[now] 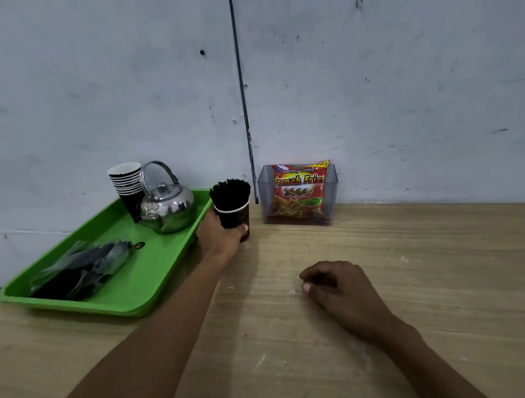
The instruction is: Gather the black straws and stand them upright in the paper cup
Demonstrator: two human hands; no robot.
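A bundle of black straws [230,194] stands upright in a dark paper cup [243,216] with a white rim, on the wooden table just right of the green tray. My left hand [219,236] is wrapped around the cup from the left, thumb across its front. My right hand [340,289] rests on the table nearer to me, fingers curled loosely with nothing in them. A clear plastic bag with more black straws [79,270] lies on the tray's near left part.
The green tray [144,281] also carries a stack of paper cups [126,183] and a shiny metal kettle [166,208]. A clear plastic box [331,195] with a red snack packet [299,190] stands against the wall. The wall runs close behind everything.
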